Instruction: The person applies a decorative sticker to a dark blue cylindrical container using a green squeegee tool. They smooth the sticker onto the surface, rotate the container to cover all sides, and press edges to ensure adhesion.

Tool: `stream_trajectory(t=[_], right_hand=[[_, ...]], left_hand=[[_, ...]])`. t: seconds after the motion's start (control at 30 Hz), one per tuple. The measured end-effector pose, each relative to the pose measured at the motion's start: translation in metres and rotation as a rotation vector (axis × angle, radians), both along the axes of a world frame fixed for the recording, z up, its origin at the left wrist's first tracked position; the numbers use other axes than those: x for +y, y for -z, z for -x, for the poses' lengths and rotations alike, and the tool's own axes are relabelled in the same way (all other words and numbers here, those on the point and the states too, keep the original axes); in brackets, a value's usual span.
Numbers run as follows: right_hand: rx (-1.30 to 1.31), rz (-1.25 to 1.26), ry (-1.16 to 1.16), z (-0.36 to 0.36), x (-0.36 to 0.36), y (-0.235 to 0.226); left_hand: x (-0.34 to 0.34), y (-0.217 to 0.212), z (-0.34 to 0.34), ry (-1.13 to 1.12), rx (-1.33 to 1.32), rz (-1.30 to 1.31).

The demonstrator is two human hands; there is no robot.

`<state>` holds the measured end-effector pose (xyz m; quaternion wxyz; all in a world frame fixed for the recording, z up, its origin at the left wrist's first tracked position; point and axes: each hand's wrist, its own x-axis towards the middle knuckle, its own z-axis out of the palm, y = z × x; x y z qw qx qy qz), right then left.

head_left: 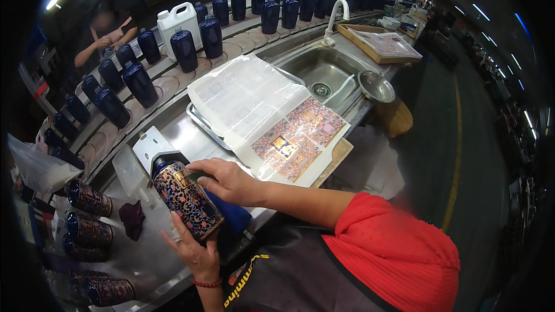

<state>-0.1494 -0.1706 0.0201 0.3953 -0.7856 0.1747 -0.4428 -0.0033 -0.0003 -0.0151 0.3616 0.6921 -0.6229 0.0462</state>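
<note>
Head view of a decal-application station. The decorated bottle, dark blue and wrapped in a multicoloured floral decal, lies tilted at about 7 o'clock in the frame, neck toward 11 o'clock, over a blue cloth. The left hand cups the bottle's base from below, fingers curled against the wrapped wall. The right hand lies flat across the upper side, fingers pressed together and stretched toward the shoulder; whether a small dark pad sits under the fingertips cannot be told.

Judged from this pose, the step in hand is smoothing the decal onto the bottle wall. The next move would call for turning the bottle within the left palm so that an unpressed strip faces the right fingers, with steady pressure and no sliding of the decal.

Surroundings: at 12 o'clock from the hands, a decal sheet lies partly under white backing paper on a metal tray. Finished decorated bottles lie in a row at 9 o'clock beside a dark rag. Plain blue bottles stand along the curved conveyor from 10 to 12 o'clock, with a white jug among them. A steel sink with a white tap and a metal bowl lie at 1 o'clock. The white bracket just beyond the bottle neck limits forward travel.
</note>
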Motion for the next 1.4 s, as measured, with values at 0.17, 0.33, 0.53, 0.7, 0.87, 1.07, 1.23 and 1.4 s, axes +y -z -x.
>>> stream_trajectory(t=[0.17, 0.33, 0.53, 0.7, 0.87, 1.07, 1.23, 1.4], right_hand=[[0.096, 0.354, -0.023, -0.010, 0.004, 0.010], [0.222, 0.276, 0.013, -0.013, 0.004, 0.017], [0.359, 0.157, -0.020, -0.016, -0.012, 0.014], [0.365, 0.045, -0.114, -0.016, -0.021, 0.015], [0.322, -0.113, -0.173, -0.022, -0.025, 0.017], [0.400, -0.056, -0.162, -0.020, -0.026, 0.012], [0.377, -0.066, -0.190, -0.020, -0.026, 0.014], [0.333, -0.065, -0.188, -0.021, -0.025, 0.016]], left_hand=[[0.003, -0.003, 0.004, -0.013, -0.066, 0.001], [0.000, -0.016, 0.000, 0.071, 0.181, 0.082], [-0.032, -0.029, -0.027, 0.065, 0.398, 0.086], [-0.052, -0.026, -0.048, 0.069, 0.402, 0.106], [-0.067, -0.025, -0.054, 0.158, 0.450, 0.203], [-0.068, -0.026, -0.057, 0.125, 0.281, 0.183], [-0.068, -0.027, -0.055, 0.116, 0.315, 0.166], [-0.067, -0.027, -0.055, 0.097, 0.274, 0.131]])
